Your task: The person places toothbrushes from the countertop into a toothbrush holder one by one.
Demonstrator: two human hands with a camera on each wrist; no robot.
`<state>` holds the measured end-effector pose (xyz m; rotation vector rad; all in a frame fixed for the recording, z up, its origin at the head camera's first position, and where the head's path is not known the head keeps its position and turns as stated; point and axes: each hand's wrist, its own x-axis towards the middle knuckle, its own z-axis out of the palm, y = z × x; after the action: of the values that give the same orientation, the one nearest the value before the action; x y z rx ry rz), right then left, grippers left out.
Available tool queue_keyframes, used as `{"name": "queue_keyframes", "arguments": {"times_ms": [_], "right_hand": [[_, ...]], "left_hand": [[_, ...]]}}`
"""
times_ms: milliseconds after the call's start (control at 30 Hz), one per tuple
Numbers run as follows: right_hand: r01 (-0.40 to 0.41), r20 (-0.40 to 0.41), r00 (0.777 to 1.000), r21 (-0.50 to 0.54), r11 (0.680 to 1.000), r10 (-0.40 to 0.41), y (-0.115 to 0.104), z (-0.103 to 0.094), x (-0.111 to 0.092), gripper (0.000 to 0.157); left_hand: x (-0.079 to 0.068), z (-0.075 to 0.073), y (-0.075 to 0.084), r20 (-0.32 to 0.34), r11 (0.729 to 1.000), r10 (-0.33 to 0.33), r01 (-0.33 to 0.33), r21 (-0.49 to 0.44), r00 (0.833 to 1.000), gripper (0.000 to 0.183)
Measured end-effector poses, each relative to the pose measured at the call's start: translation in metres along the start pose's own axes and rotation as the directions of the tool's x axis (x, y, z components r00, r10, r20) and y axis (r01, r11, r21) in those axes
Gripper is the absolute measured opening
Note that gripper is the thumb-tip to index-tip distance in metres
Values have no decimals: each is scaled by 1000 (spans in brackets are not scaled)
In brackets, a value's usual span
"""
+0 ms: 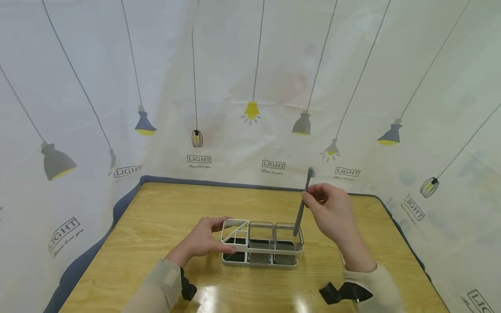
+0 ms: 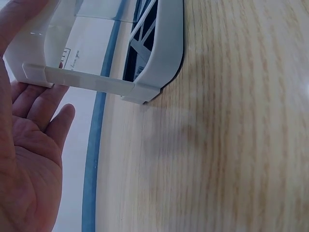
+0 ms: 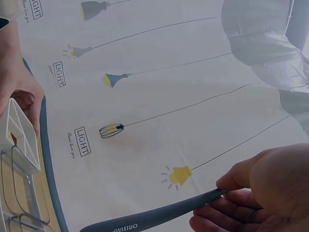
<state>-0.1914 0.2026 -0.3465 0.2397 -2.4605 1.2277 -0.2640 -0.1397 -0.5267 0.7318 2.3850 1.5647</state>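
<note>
A white toothbrush holder (image 1: 261, 251) stands on the table, with a divided left section and two clear cups. My left hand (image 1: 200, 239) grips its left end, thumb in front and fingers behind; the left wrist view shows fingers against the white frame (image 2: 166, 48). Between thumb and fingers, my right hand (image 1: 332, 211) pinches a grey toothbrush (image 1: 300, 216), bristles up. Its handle's lower end overlaps the right clear cup (image 1: 283, 239); I cannot tell how deep it reaches. In the right wrist view the handle (image 3: 159, 215) bears the lettering "ORISIMP"; the brush head is out of sight there.
The wood-grain table (image 1: 172, 200) has a blue edge at the back and sides. Behind it hangs a pale sheet (image 1: 227, 65) printed with lamps and the word "LIGHT". Dark straps (image 1: 188, 287) sit at both wrists.
</note>
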Motion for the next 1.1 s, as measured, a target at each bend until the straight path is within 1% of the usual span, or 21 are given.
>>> {"name": "queue_keyframes", "arguments": {"times_ms": [333,500,733,833,933,1100], "right_hand": [[29,23,999,45,999,-30,-18,26,4,10],[47,21,999,73,996,-49,-23,44,2,9],[84,9,996,109,990,-86,-29,75,-3,7],[102,15,994,132,986,-105,-31,89,-4,6],[109,31,993,151,983,-115,-30,101,-5,5],[109,52,992,132,985,-117,-24,118,-6,7]], "left_hand": [[-3,-2,0,2,1000,-4,4,4,1000,88],[-2,-3,0,0,1000,-9,9,29,1000,88],[-2,-3,-2,12,1000,18,-18,6,1000,84],[-2,-3,-2,10,1000,19,-19,1,1000,84],[-2,-3,-1,10,1000,6,-6,-8,1000,84],[0,-2,-1,6,1000,2,-2,6,1000,83]]}}
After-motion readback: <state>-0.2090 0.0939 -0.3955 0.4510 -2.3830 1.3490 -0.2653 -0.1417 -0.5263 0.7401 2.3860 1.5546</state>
